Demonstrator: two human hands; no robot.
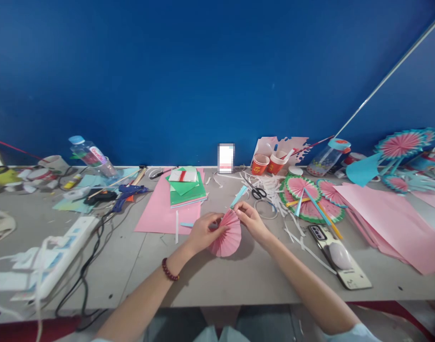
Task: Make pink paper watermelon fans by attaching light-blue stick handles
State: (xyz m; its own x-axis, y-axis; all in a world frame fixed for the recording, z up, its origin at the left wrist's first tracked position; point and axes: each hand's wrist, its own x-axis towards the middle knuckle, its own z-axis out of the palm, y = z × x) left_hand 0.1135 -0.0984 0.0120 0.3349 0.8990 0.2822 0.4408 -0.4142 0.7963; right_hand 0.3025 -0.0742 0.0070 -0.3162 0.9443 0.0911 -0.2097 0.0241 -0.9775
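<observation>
A pleated pink paper fan (229,240) is held above the table in front of me, spread into a rounded shape. My left hand (206,230) grips its left side, the thumb lying across the folds. At its upper edge my right hand (250,219) pinches with thumb and fingertips, close to a narrow light-blue paper strip (240,195). Whether that strip is attached to the fan I cannot tell. Black-handled scissors (258,192) lie just beyond my right hand. Behind my left hand is a pink sheet (156,216) with green paper (189,194) stacked on it.
Finished paper fans (331,209), white paper scraps (272,190) and a phone (340,256) lie to the right, with pink sheets (392,213) beyond. Red paper cups (260,164) stand at the back. Leftward are a blue glue gun (127,194), a power strip (66,254) and cables.
</observation>
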